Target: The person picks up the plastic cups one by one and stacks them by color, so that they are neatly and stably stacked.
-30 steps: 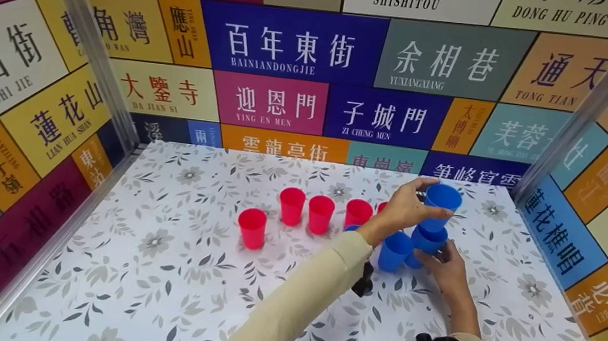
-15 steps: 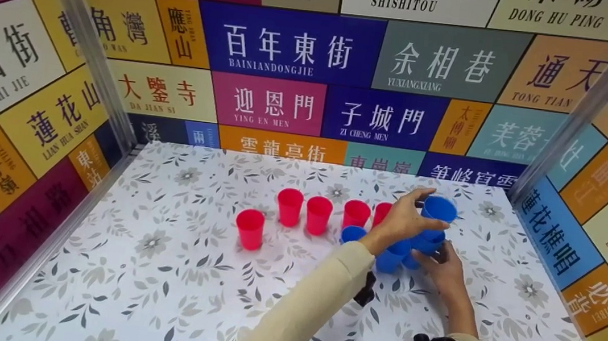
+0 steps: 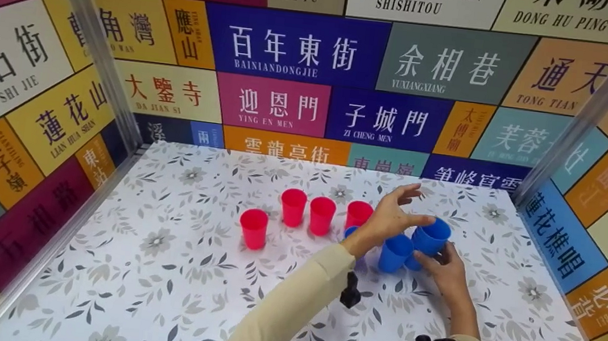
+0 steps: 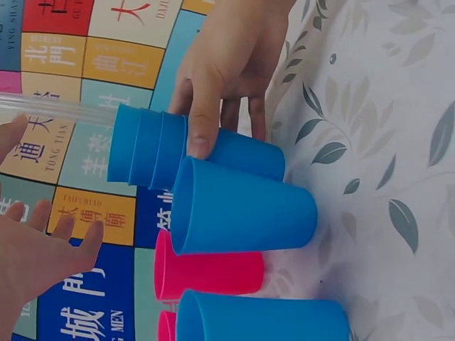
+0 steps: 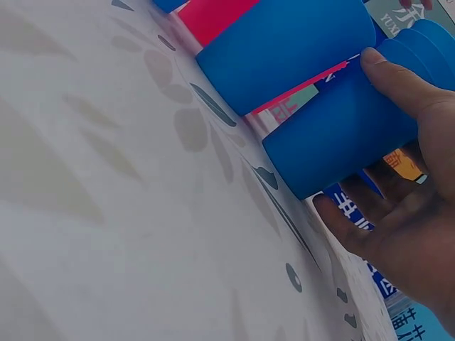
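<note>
A nested stack of blue cups (image 3: 429,239) stands upright on the table; in the left wrist view several rims show on the stack (image 4: 153,149). My right hand (image 3: 448,271) holds the stack low on its side, its thumb on the near face and fingers behind. My left hand (image 3: 390,219) is just to the upper left of the stack, fingers spread and holding nothing; a gap shows between this left hand (image 4: 46,249) and the rims in the left wrist view. Beside the stack stands a single blue cup (image 3: 396,254). My left wrist partly hides another blue cup (image 3: 351,232).
Several red cups stand upright left of the blue ones, among them a front red cup (image 3: 253,230) and a back red cup (image 3: 293,208). A floral cloth (image 3: 165,286) covers the table. Sign-patterned walls (image 3: 295,44) enclose the back and sides.
My left hand has lowered a blue cup into the stack and let go of it, its fingers spreading and moving slightly left. My right hand has stayed on the stack.
</note>
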The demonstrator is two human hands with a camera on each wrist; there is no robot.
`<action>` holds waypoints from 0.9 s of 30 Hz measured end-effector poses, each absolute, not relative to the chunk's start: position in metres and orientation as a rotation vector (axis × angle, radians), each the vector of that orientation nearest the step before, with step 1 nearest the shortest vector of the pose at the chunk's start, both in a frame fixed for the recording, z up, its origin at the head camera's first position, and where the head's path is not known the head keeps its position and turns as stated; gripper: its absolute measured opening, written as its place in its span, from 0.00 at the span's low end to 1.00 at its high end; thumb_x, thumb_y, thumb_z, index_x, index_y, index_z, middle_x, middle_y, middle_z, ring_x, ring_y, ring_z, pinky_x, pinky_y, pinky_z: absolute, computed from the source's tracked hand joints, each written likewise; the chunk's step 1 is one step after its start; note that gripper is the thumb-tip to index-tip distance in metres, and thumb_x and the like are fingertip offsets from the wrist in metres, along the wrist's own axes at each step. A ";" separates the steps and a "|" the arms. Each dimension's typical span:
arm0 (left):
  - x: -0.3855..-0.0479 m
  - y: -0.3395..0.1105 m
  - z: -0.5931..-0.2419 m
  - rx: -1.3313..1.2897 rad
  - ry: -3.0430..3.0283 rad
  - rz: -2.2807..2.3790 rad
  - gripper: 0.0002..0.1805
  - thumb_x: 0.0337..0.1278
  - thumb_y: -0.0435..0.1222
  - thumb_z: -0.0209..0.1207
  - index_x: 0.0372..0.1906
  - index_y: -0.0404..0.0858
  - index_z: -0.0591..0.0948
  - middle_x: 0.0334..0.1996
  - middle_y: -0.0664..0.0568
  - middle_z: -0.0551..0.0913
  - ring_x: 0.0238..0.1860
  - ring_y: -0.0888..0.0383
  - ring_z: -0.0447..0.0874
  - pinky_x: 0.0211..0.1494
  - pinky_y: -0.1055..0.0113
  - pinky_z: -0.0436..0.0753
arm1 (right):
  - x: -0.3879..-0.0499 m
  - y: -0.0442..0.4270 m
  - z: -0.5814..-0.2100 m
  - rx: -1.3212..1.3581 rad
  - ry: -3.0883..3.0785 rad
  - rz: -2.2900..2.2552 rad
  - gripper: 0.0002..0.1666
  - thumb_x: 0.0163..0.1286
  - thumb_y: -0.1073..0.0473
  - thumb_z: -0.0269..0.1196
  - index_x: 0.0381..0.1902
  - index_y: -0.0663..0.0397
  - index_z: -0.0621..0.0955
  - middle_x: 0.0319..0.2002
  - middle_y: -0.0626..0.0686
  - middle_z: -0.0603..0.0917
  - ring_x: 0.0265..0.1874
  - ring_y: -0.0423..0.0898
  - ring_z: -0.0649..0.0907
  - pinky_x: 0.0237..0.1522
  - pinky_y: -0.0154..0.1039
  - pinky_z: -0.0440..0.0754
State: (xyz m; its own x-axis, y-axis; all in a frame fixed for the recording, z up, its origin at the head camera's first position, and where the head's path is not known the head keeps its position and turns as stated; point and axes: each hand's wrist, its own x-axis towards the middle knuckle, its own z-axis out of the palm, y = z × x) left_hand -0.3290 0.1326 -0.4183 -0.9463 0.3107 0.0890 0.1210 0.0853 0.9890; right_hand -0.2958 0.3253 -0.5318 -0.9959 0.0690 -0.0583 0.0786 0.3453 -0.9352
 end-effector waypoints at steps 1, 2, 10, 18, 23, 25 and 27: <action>-0.328 0.130 -0.419 0.452 2.201 1.994 0.39 0.54 0.40 0.72 0.72 0.52 0.70 0.67 0.56 0.77 0.70 0.54 0.72 0.68 0.59 0.78 | -0.296 0.325 -0.532 0.144 2.574 -1.780 0.59 0.66 0.39 0.67 0.81 0.51 0.47 0.79 0.65 0.54 0.78 0.65 0.58 0.75 0.61 0.61; -0.327 0.126 -0.420 0.457 2.206 1.994 0.39 0.54 0.40 0.72 0.72 0.52 0.70 0.67 0.56 0.77 0.70 0.55 0.72 0.67 0.61 0.78 | -0.296 0.325 -0.532 0.151 2.576 -1.774 0.60 0.66 0.38 0.67 0.81 0.51 0.46 0.79 0.65 0.54 0.77 0.65 0.58 0.75 0.61 0.61; -0.320 0.095 -0.421 0.550 2.262 1.980 0.38 0.53 0.40 0.72 0.71 0.51 0.71 0.67 0.54 0.77 0.69 0.56 0.73 0.68 0.62 0.78 | -0.298 0.326 -0.531 0.173 2.551 -1.775 0.58 0.67 0.44 0.67 0.81 0.51 0.46 0.79 0.65 0.53 0.78 0.65 0.58 0.76 0.60 0.59; -0.308 0.064 -0.427 0.647 2.336 1.903 0.38 0.55 0.43 0.71 0.72 0.50 0.70 0.69 0.54 0.75 0.72 0.54 0.69 0.75 0.51 0.68 | -0.299 0.326 -0.532 0.191 2.560 -1.767 0.60 0.66 0.40 0.68 0.81 0.50 0.46 0.79 0.65 0.53 0.77 0.65 0.59 0.75 0.60 0.63; -0.301 0.049 -0.435 0.603 2.368 1.882 0.39 0.54 0.44 0.72 0.72 0.49 0.70 0.69 0.54 0.75 0.72 0.54 0.69 0.75 0.46 0.68 | -0.298 0.325 -0.533 0.198 2.557 -1.789 0.60 0.66 0.42 0.68 0.81 0.51 0.46 0.79 0.65 0.54 0.77 0.64 0.59 0.75 0.59 0.64; -0.300 0.043 -0.440 0.578 2.372 1.882 0.40 0.53 0.44 0.72 0.72 0.48 0.70 0.69 0.54 0.75 0.72 0.54 0.69 0.75 0.45 0.69 | -0.298 0.325 -0.533 0.188 2.549 -1.811 0.59 0.66 0.43 0.68 0.81 0.52 0.47 0.79 0.65 0.54 0.78 0.64 0.59 0.75 0.58 0.63; -0.300 0.038 -0.447 0.558 2.372 1.887 0.40 0.53 0.43 0.73 0.72 0.48 0.71 0.69 0.54 0.75 0.72 0.52 0.69 0.74 0.45 0.70 | -0.298 0.324 -0.532 0.178 2.537 -1.838 0.58 0.67 0.45 0.68 0.81 0.52 0.47 0.79 0.65 0.54 0.78 0.64 0.58 0.75 0.58 0.63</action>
State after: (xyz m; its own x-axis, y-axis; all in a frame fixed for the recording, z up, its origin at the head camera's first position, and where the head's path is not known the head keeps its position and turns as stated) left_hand -0.2997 0.0382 -0.4468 -0.9327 0.3153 0.1753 0.2417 0.1855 0.9525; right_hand -0.2982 0.3242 -0.5323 -0.9936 0.0896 -0.0693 0.0938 0.3076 -0.9469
